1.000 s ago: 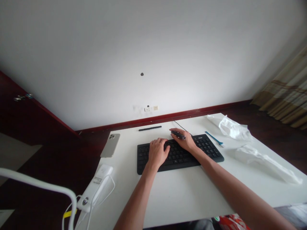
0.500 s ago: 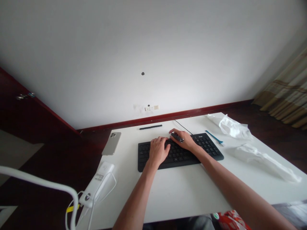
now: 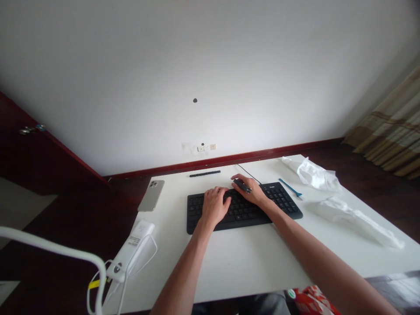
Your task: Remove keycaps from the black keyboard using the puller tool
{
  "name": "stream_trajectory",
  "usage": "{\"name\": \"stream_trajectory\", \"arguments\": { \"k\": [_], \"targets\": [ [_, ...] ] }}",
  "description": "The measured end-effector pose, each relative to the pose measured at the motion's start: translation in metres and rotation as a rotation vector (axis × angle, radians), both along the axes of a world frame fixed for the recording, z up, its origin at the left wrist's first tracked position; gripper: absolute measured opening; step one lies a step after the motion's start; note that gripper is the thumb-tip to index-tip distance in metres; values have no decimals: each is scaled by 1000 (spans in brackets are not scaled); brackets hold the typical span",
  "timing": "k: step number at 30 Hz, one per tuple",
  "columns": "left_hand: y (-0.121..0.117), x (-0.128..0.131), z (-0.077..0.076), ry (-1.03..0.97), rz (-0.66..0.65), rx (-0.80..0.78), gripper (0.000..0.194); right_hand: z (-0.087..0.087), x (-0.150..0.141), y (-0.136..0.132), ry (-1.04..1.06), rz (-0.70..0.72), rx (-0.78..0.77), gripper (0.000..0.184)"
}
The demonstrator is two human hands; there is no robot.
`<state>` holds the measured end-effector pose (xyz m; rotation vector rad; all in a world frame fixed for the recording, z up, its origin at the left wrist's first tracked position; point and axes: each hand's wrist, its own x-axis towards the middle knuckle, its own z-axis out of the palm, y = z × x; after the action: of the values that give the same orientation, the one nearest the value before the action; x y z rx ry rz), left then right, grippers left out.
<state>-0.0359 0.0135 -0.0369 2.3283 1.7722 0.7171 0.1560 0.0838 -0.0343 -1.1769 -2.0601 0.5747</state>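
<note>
A black keyboard (image 3: 243,215) lies on the white table (image 3: 243,262), its cable running toward the back edge. Flat on its left half rests my left hand (image 3: 215,203), fingers stretched forward near the top keys and thumb apart. My right hand (image 3: 251,192) is closed around a short dark tool with a shiny metal end (image 3: 243,186), over the keyboard's upper middle. Its exact kind is unclear, and my fingers hide part of it. Behind the keyboard lies a narrow black strip (image 3: 205,173) that looks like a row of keys.
A phone (image 3: 151,195) and a white power strip (image 3: 133,249) with looped cords lie at the left. To the right are a blue brush (image 3: 290,187) and crumpled white plastic wrappings (image 3: 313,174). A white curved tube (image 3: 65,251) crosses the lower left corner.
The view has shifted slightly, so the table and objects sit a little further left. Both hands keep nearly the same place on the keyboard.
</note>
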Motion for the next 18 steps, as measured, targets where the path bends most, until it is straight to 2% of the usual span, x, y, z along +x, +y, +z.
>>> {"name": "stream_trajectory", "arguments": {
  "k": [18],
  "targets": [
    [1, -1, -3, -3, -4, 17, 26, -3, 2, 2, -73, 48, -11, 27]
  ]
}}
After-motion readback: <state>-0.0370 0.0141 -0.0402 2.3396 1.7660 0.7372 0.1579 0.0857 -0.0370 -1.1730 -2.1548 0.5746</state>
